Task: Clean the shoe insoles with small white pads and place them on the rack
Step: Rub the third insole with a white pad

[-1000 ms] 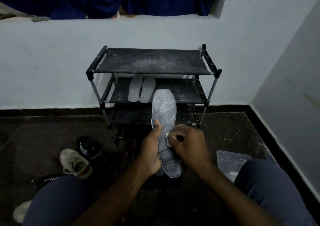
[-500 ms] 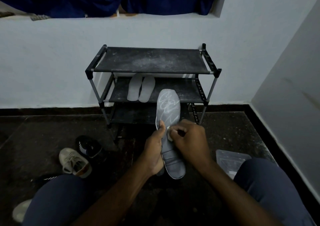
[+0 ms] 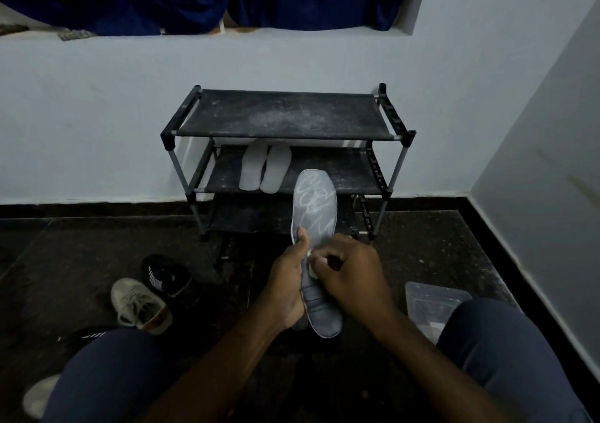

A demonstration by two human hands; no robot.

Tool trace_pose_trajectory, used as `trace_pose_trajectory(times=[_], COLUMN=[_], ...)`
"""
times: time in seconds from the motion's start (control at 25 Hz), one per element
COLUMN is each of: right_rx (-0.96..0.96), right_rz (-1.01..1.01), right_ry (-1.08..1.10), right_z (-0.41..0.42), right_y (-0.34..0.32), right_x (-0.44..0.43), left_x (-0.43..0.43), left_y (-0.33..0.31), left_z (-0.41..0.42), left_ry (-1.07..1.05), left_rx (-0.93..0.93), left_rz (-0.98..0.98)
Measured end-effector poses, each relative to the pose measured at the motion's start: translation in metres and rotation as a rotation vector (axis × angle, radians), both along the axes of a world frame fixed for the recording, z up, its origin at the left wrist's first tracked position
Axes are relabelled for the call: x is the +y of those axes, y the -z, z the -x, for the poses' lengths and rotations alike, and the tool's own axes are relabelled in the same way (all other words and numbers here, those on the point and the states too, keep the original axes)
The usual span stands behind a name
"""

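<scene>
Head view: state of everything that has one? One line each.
grey insole, held off the floor, white scribbles on forefoot
left hand, grips the grey insole's edge
right hand, pinches white pad against insole
white pad, pressed on insole's middle
two white insoles, side by side on rack's middle shelf
rack, upright, top shelf dusty
beige sneaker, upright on floor
black sneaker, on floor beside it
clear container, on floor; lid unclear

- Insole [image 3: 314, 205]: grey, with white scribble marks on the forefoot. I read it as held nearly upright, toe up, in front of the rack.
- Pad [image 3: 312, 272]: small, white, against the insole's middle, mostly hidden.
- Rack [image 3: 282, 114]: black, three tiers, dusty top.
- Pair [image 3: 264, 169]: pale insoles, side by side on the middle tier.
</scene>
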State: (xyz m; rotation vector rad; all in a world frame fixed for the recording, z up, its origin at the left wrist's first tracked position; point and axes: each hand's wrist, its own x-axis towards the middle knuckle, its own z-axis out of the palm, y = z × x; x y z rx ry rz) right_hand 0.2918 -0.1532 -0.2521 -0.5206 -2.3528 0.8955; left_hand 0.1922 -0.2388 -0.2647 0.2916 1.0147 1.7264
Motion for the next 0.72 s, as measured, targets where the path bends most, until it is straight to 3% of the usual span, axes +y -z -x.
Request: trace_pose_trajectory(times=[0.72], right_rx=[0.013], right_rz=[-0.044], right_ry=[0.043], right_z=[0.001], right_y=[-0.002], right_x=[0.005], left_x=[0.001], left_y=[-0.001], left_z=[0.000], left_ry=[-0.050], left_rx=[-0.012], left_rz=[0.011])
